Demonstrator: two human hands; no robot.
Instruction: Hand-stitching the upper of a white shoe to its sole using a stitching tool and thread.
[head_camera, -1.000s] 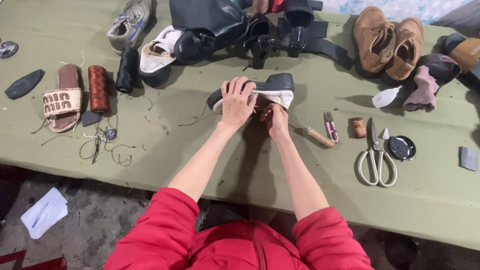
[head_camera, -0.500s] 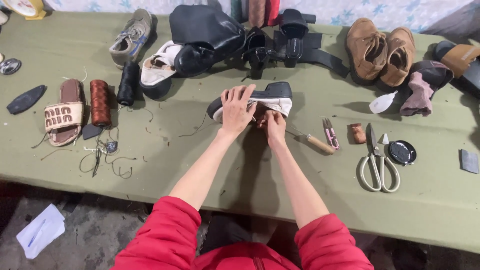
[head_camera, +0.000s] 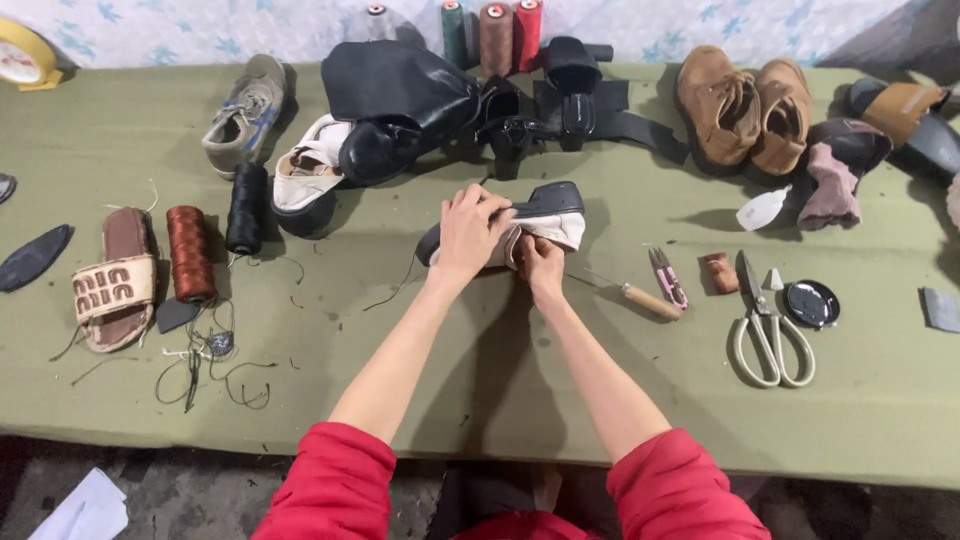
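Observation:
A shoe (head_camera: 545, 215) with a dark sole and pale upper lies on its side on the green table (head_camera: 480, 390). My left hand (head_camera: 472, 232) is spread over its top and grips it. My right hand (head_camera: 540, 265) pinches the pale upper from below, fingers closed on the shoe's edge. A thin dark thread (head_camera: 395, 285) trails from the shoe to the left. Both sleeves are red.
An awl with a wooden handle (head_camera: 640, 297), small snips (head_camera: 667, 277), white-handled scissors (head_camera: 765, 325) and a round black tin (head_camera: 811, 303) lie to the right. Brown boots (head_camera: 745, 105), a black bag (head_camera: 400, 100), thread spools (head_camera: 188, 252), a sandal (head_camera: 115, 285) and sneakers stand around.
The view has tilted up slightly, so the table sits lower in frame. Both hands stay on the shoe with only small finger shifts.

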